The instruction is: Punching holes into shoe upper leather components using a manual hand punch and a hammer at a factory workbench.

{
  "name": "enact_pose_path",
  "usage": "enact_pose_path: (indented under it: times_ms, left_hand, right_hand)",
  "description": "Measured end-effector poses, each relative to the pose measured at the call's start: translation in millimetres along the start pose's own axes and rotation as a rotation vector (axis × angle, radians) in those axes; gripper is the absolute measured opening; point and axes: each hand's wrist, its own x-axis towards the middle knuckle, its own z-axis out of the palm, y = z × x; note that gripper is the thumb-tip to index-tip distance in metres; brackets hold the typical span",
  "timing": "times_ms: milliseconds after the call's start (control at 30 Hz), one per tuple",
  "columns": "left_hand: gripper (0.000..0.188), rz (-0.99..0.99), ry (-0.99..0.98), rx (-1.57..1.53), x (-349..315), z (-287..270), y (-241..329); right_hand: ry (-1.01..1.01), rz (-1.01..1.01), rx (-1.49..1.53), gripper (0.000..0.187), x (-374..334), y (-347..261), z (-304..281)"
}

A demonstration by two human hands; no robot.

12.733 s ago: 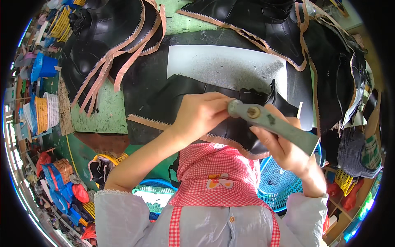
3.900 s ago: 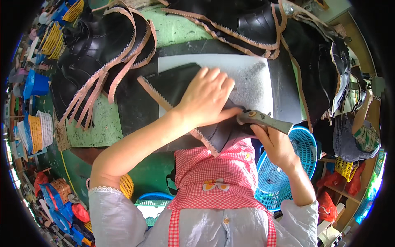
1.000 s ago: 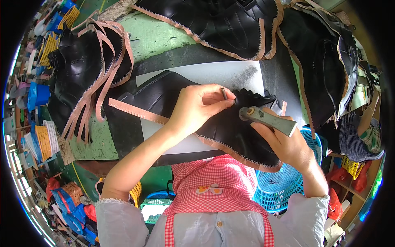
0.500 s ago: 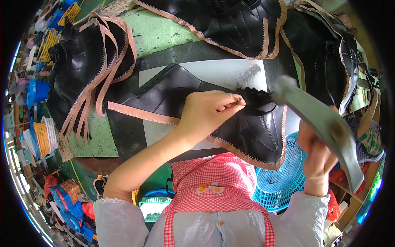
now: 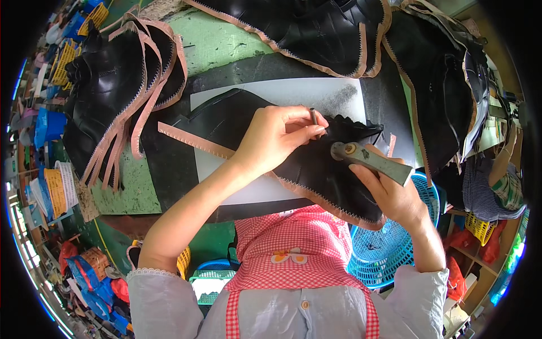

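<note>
A thin metal punch (image 5: 314, 117) is pinched in the fingers of my left hand (image 5: 268, 135), standing nearly upright over a black leather shoe upper (image 5: 307, 161). The upper has tan edging with zigzag stitching and lies on a white board (image 5: 333, 90). My right hand (image 5: 392, 195) grips a metal hammer (image 5: 375, 163), its head low over the upper, just right of and below the punch. The hammer and right hand cover part of the upper's right side. Scalloped black leather (image 5: 353, 129) bunches up beside the punch; its tip is hidden by my fingers.
Under the board lies a black mat (image 5: 175, 183) on a green tabletop (image 5: 135, 195). More black uppers (image 5: 104, 96) with dangling tan strips sit left; others (image 5: 293, 37) lie at the back and right. A blue basket (image 5: 389, 257) stands by the front edge. Another person's arm (image 5: 504, 161) shows far right.
The hammer has come down and left from its raised position, with my right hand. My left hand has moved slightly up and left, its punch now more upright. The upper has shifted and turned a little.
</note>
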Motion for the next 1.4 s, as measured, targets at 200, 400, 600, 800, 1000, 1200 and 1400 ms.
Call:
enact_pose_path:
  times_ms: [200,400,600,800,1000,1200,1400]
  left_hand:
    - [0.014,0.389,0.095,0.399,-11,10,0]
    - [0.013,0.353,0.126,0.382,-17,8,-4]
    - [0.022,-0.065,0.032,-0.153,5,-18,-5]
    - [0.022,-0.058,0.05,-0.153,-3,-24,-5]
    - [0.019,-0.019,0.081,-0.042,-7,-19,-4]
    - [0.012,0.043,0.147,0.001,-11,-11,-4]
    - [0.016,0.372,0.218,0.376,-18,0,-1]
  right_hand:
    - [0.24,-0.186,0.154,0.02,-3,-30,-30]
    - [0.047,-0.204,-0.005,0.013,7,-39,-16]
    - [0.063,-0.168,-0.059,0.014,3,-4,7]
    - [-0.006,-0.027,-0.029,0.015,5,-7,6]
    - [-0.013,-0.029,-0.022,0.017,5,-7,7]
    - [0.046,-0.128,-0.098,0.022,14,-26,-15]
    - [0.378,-0.524,-0.551,0.028,-9,-15,-13]
